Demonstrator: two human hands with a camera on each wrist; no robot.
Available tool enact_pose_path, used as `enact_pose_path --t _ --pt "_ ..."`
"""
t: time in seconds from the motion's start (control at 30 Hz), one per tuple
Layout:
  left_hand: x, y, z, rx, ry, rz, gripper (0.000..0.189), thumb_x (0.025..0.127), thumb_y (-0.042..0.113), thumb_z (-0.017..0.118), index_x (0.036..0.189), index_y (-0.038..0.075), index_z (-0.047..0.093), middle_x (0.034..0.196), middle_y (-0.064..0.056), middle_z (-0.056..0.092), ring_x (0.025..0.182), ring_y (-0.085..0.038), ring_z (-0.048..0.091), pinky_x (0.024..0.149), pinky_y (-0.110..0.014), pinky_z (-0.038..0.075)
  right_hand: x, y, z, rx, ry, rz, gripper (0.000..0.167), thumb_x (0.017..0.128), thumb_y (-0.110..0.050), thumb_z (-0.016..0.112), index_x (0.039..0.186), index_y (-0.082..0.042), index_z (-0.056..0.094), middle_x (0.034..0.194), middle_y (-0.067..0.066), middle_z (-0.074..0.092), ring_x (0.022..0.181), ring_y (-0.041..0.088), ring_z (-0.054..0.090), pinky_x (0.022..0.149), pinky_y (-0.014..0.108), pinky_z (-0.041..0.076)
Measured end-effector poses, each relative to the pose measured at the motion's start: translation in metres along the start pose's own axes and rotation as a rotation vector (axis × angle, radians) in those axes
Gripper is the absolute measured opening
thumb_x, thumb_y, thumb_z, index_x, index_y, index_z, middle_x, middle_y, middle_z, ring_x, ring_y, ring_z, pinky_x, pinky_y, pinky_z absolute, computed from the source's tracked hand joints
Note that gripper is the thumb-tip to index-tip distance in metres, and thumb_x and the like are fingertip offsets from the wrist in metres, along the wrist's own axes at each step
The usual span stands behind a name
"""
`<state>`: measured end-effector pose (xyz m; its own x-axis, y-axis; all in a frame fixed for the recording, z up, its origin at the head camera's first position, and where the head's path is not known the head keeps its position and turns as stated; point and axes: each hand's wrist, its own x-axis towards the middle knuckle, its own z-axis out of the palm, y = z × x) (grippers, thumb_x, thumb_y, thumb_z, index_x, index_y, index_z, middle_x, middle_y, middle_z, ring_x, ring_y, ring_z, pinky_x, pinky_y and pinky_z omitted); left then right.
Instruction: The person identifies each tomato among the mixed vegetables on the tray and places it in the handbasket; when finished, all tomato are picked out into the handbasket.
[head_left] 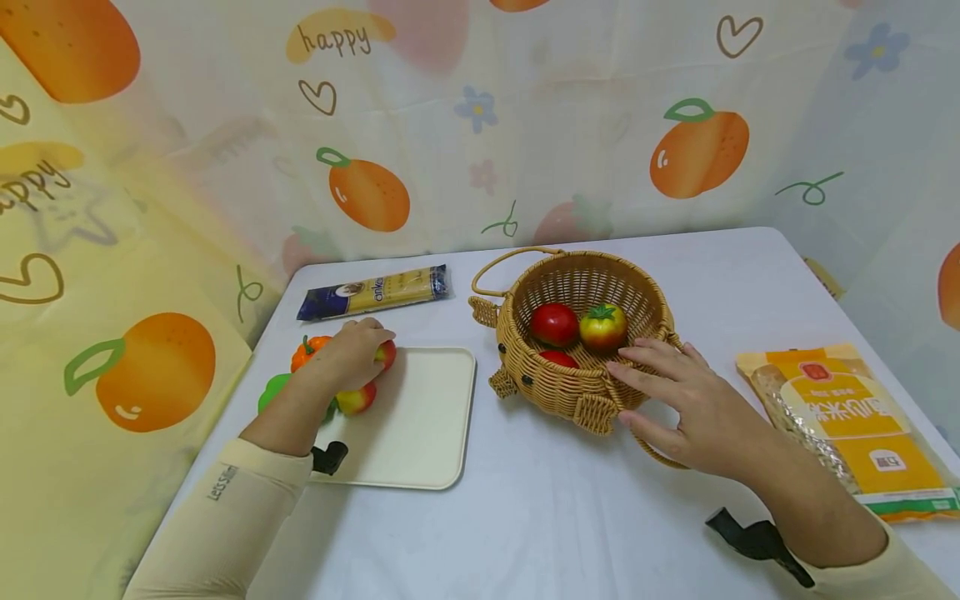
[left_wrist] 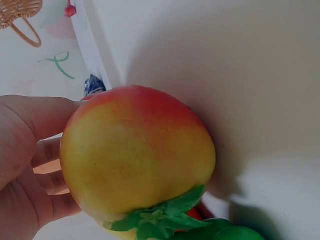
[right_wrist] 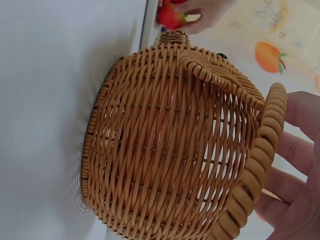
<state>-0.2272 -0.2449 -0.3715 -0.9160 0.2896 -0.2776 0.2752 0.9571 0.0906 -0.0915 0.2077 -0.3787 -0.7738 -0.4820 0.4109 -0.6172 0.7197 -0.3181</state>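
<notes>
At the cream tray (head_left: 420, 433), my left hand (head_left: 351, 354) curls its fingers over a red tomato (head_left: 386, 356), partly hiding it. Just below that hand lies a red-and-yellow tomato (head_left: 356, 398); a tomato with a green leafy top (left_wrist: 140, 155) fills the middle of the left wrist view. My right hand (head_left: 686, 400) spreads its fingers at the near right rim of an animal-shaped wicker basket (head_left: 555, 400), beside a looped handle (right_wrist: 255, 165). Inside the basket are a red round fruit (head_left: 555, 325), a green-topped tomato (head_left: 603, 327) and another red piece (head_left: 559, 359), partly hidden by the rim.
An orange bell pepper (head_left: 303, 354) and a green vegetable (head_left: 272, 390) are at the tray's left, partly behind my left arm. Behind the tray lies a blue-and-yellow packet (head_left: 375, 292). A yellow bag of grain (head_left: 847, 417) lies at the right. Patterned cloth hangs behind the table.
</notes>
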Motion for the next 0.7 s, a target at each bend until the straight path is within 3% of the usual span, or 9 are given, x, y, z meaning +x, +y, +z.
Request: enact_pose_path --t 0.7 --pt "-0.006 0.016 -0.005 -0.019 0.09 0.074 0.046 0.094 0.009 0.072 0.139 0.006 0.063 0.139 -0.019 0.055 0.125 -0.04 0.049 0.108 -0.055 0.048 -0.001 0.0 0.0 0.003 -0.015 0.017 0.06 0.086 -0.027 0.081 0.142 -0.022 0.063 0.144 0.009 0.059 0.141 0.036 0.045 0.108 0.074 0.034"
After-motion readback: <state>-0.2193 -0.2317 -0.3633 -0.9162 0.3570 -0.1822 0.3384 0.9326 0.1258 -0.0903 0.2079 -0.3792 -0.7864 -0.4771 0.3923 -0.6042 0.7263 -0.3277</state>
